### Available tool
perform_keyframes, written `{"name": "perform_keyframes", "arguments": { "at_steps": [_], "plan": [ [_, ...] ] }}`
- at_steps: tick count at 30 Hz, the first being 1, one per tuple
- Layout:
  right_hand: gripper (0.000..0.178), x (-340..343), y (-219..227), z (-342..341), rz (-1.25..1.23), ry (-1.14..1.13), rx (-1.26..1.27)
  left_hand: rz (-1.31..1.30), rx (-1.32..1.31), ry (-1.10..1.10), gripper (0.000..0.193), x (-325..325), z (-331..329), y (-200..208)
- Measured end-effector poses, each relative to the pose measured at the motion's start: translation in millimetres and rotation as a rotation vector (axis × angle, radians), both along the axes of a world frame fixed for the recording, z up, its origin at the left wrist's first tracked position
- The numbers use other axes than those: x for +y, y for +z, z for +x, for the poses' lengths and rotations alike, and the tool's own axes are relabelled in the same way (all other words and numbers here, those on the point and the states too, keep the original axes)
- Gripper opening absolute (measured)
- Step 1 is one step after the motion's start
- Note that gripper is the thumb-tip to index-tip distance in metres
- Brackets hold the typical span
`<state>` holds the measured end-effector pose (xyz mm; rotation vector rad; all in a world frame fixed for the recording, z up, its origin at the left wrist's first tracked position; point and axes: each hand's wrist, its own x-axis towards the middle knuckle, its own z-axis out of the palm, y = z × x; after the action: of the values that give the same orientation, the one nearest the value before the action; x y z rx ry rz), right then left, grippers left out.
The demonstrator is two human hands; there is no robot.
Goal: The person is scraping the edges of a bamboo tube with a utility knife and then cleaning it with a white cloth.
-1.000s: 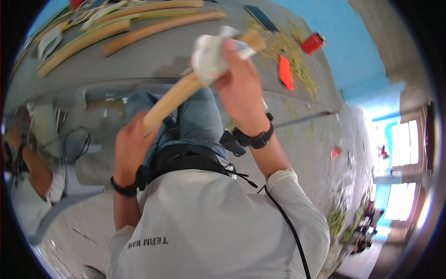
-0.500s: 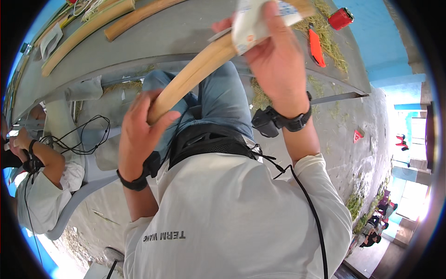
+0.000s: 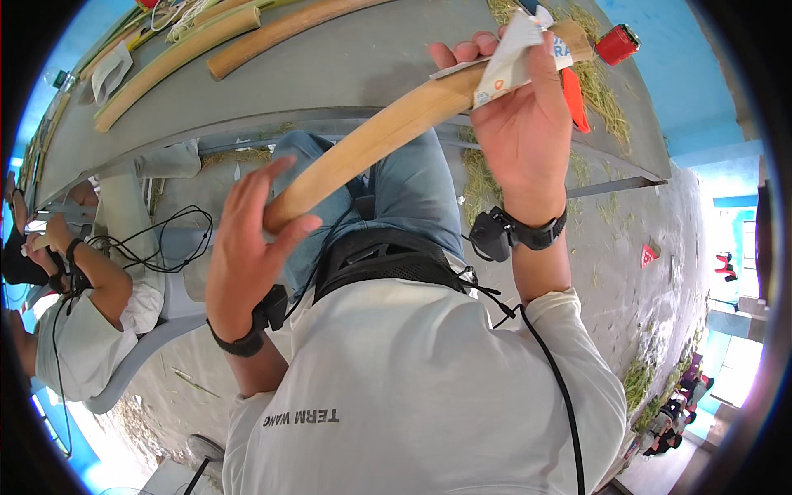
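Observation:
A long, pale brown split-bamboo strip [image 3: 384,136] slants from lower left to upper right over my lap. Its near end rests between the thumb and fingers of my left hand [image 3: 243,227]. Toward the far end, my right hand [image 3: 528,136] grips a folded white sheet [image 3: 505,70] with blue and orange print, wrapped around the strip like sandpaper. The right fingertips show beyond the strip's far edge, the thumb lies over the sheet. Beside this hand an orange-handled tool [image 3: 576,101], partly hidden by it, lies on the table.
The grey table [image 3: 346,78] carries bamboo pieces [image 3: 177,70] at the left, straw [image 3: 610,99] and a red can [image 3: 616,44] at the right. A seated co-worker [image 3: 99,313] is at my left, near looped black cables [image 3: 165,247]. A red triangular marker [image 3: 649,254] lies on the floor.
My right hand and the white sheet have shifted right and slightly down, toward the bamboo strip's far end. The strip now lies a little flatter. My left hand stays at its near end.

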<state>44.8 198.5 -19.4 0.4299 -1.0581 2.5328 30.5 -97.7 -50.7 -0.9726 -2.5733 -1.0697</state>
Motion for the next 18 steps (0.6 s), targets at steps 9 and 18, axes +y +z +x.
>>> {"name": "perform_keyframes", "arguments": {
  "at_steps": [9, 18],
  "plan": [
    [0.027, -16, -11, -2, -0.163, -0.164, -0.162, -0.012, -0.302, -0.050, 0.033, 24, 2, -6],
    [0.038, 18, 8, -6, -0.014, -0.213, -0.178, 0.012, -0.408, -0.092, 0.030, 11, -8, -10]
  ]
}}
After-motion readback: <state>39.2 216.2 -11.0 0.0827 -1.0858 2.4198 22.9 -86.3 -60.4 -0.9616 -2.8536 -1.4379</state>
